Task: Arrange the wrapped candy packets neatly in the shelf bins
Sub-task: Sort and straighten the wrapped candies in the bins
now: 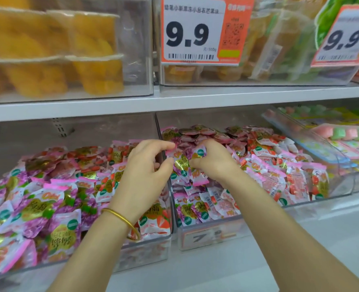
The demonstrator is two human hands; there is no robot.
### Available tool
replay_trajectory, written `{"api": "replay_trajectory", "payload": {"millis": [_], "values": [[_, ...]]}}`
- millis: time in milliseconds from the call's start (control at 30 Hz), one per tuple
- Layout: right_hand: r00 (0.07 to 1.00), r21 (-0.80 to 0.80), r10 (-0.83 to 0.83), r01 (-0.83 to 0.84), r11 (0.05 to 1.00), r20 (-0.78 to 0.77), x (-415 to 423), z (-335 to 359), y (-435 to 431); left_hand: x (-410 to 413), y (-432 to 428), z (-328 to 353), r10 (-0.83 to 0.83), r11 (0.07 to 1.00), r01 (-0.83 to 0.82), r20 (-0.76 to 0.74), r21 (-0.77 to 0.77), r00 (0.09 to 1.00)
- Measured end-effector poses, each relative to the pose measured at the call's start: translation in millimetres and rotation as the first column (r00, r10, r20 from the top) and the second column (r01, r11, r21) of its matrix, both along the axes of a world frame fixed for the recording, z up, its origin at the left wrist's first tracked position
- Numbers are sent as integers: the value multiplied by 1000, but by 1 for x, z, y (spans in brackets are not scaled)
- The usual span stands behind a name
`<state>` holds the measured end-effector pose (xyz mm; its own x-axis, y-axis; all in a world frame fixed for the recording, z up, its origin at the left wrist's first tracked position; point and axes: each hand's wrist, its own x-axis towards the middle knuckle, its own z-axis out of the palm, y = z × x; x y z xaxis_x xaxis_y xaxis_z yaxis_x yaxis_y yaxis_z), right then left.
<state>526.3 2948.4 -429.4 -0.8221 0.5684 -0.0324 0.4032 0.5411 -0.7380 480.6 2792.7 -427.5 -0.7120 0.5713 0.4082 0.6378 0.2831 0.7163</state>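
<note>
Midway, by the look of it. Both hands up at the divider between two clear bins on the lower shelf (258, 232), near its front edge.

Left hand (147, 171): gold bangle (121, 220) at wrist, fingers (166, 146) curled, tips pinching toward a small cluster of wrapped candy packets (185, 163) raised just above the divider. Actual contact with the cluster hard to confirm; thumb close against it.

Right hand (214, 163): fingers clenched round the same cluster, several purple-and-pink wrappers bunched in the grip, one packet end sticking up beside the thumb.

Left bin (145, 249): heaped, mostly purple grape-print packets with some red strawberry-print ones mixed in toward its right side. Lying every which way, no rows.

Right bin (208, 237): pink and red strawberry-print packets filling its right half, purple ones along its left wall and front corner. Also jumbled, a few standing on edge against the front wall.

Judgement: sorting or levelling under way, far from finished. Both bins full but untidy, flavours mixed across the divider. Held cluster not yet placed; which bin it belongs to, cannot tell.

Upper shelf: clear bins of orange jelly cups (98, 74), price tag (197, 32) reading 9.9. Third bin (343, 165) toward the shelf's right end, tilted, pink and green sweets inside; untouched, apparently outside the job.
</note>
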Motion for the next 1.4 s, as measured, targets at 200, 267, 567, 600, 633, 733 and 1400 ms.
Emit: {"api": "replay_trajectory", "payload": {"millis": [200, 267, 567, 600, 633, 733, 1400], "values": [[998, -76, 20, -15, 997, 64, 1, -1, -6, 0, -2, -2, -6, 1000, 6, -9, 2, 1000], [997, -106, 16, -8, 994, 78, 2, 1, -8, 0, -3, -2, -14, 1000, 14, -7, 1, 1000], [998, -65, 61, -62, 996, -17, -3, -1, -12, -1, -5, -4, -29, 1000, 29, -7, 5, 1000], [998, -71, 31, -34, 997, -47, -2, 1, -9, -1, -6, -4, -30, 1000, 30, -10, 2, 1000], [997, -114, -9, 0, 993, -73, 0, 3, -6, -1, -6, -4, -30, 1000, 30, -11, 0, 999], [992, -428, -98, 53, 902, -84, 5, 8, 4, -1, -6, -4, -31, 1000, 31, -4, 3, 1000], [992, 240, 107, -119, 964, 60, 8, 25, 19, 2, -7, -2, -34, 999, 34, 33, 1, 999]]}}
